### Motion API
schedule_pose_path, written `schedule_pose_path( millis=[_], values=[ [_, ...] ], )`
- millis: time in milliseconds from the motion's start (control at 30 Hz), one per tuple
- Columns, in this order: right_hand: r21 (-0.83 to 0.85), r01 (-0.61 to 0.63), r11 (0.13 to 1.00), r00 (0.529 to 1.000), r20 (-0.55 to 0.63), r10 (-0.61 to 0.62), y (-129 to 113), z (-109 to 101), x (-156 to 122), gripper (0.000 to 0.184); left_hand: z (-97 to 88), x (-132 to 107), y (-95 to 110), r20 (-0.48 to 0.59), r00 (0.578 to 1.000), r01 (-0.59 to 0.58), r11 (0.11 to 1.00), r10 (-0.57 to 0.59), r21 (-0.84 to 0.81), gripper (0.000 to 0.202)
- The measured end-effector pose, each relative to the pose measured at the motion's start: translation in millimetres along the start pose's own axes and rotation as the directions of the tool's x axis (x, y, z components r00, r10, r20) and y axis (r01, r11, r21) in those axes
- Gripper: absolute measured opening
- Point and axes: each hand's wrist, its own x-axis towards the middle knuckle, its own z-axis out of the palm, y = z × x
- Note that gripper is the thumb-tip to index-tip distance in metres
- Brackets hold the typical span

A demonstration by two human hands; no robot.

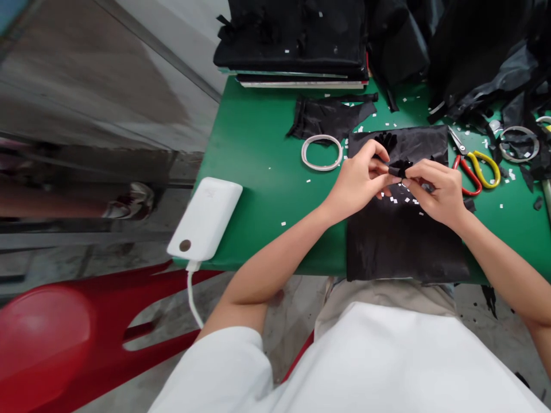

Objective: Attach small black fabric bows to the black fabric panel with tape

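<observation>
Both my hands meet over a black fabric piece spread at the table's front edge. My left hand pinches one end of a small folded black fabric strip. On the strip's other end, the fingertips of my right hand are closed. Small white paper bits lie on the black fabric under my fingers. Just right of my right hand rest scissors with one red and one yellow handle. A roll of white tape lies left of my left hand.
A white power bank with a cable sits at the green table's left corner. Stacked black fabric stands at the back, and black scraps lie before it. Another tape roll is at right. A red chair stands lower left.
</observation>
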Motion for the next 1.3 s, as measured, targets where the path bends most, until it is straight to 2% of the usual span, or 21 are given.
schedule_pose_path(
  millis=[133, 300, 400, 500, 600, 700, 867, 967, 1067, 1167, 1300],
  values=[
    [0.019, -0.03, 0.999, 1.0, 0.002, 0.03, 0.4, 1.2, -0.3, 0.013, -2.5, 4.1, -1.2, 0.065, 0.997, 0.04, 0.993, -0.033, -0.11, 0.049],
    [0.001, -0.092, 0.996, 0.996, -0.005, 0.092, -1.3, 5.6, -0.5, 0.014, -1.3, 4.6, -3.8, 0.005, 1.0, 0.003, 0.995, -0.003, -0.096, 0.045],
    [0.059, -0.197, 0.979, 0.98, 0.005, 0.198, -2.5, 8.3, -0.9, 0.018, 0.9, 4.8, -5.9, -0.013, 1.0, -0.003, 0.996, 0.002, -0.084, 0.046],
    [0.185, -0.332, 0.925, 0.943, 0.061, 0.326, -2.7, 9.0, -1.5, 0.019, 2.8, 5.1, -7.4, -0.013, 1.0, 0.014, 0.994, -0.016, -0.106, 0.049],
    [0.254, -0.41, 0.876, 0.912, 0.089, 0.401, -2.5, 8.3, -1.6, 0.017, 3.7, 4.8, -8.1, -0.009, 1.0, 0.024, 0.989, -0.026, -0.149, 0.048],
    [0.275, -0.445, 0.852, 0.895, 0.09, 0.438, -1.9, 7.6, -1.6, 0.016, 4.1, 4.5, -9.6, -0.005, 0.999, 0.031, 0.982, -0.033, -0.188, 0.045],
    [0.254, -0.448, 0.857, 0.893, 0.082, 0.442, 0.5, 7.9, -2.5, 0.017, 5.8, 5.6, -11.3, -0.024, 0.997, 0.07, 0.978, -0.076, -0.197, 0.037],
    [0.202, -0.41, 0.889, 0.911, 0.05, 0.409, 1.3, 8.9, -3.3, 0.017, 7.7, 6.1, -8.4, -0.032, 0.991, 0.122, 0.969, -0.132, -0.213, 0.032],
    [0.077, -0.292, 0.953, 0.952, -0.073, 0.297, 2.0, 10.3, -4.0, 0.015, 9.1, 5.1, -3.4, -0.047, 0.982, 0.166, 0.95, -0.184, -0.266, 0.03],
    [-0.084, -0.096, 0.992, 0.98, -0.182, 0.079, 5.3, 9.5, -4.0, 0.014, 9.3, 3.1, 1.3, -0.046, 0.977, 0.183, 0.933, -0.207, -0.309, 0.028],
    [-0.206, 0.19, 0.96, 0.968, -0.127, -0.219, 12.8, 2.0, -0.5, 0.008, 8.7, 1.1, 5.5, -0.023, 0.968, 0.226, 0.912, -0.249, -0.342, 0.024]
  ],
)
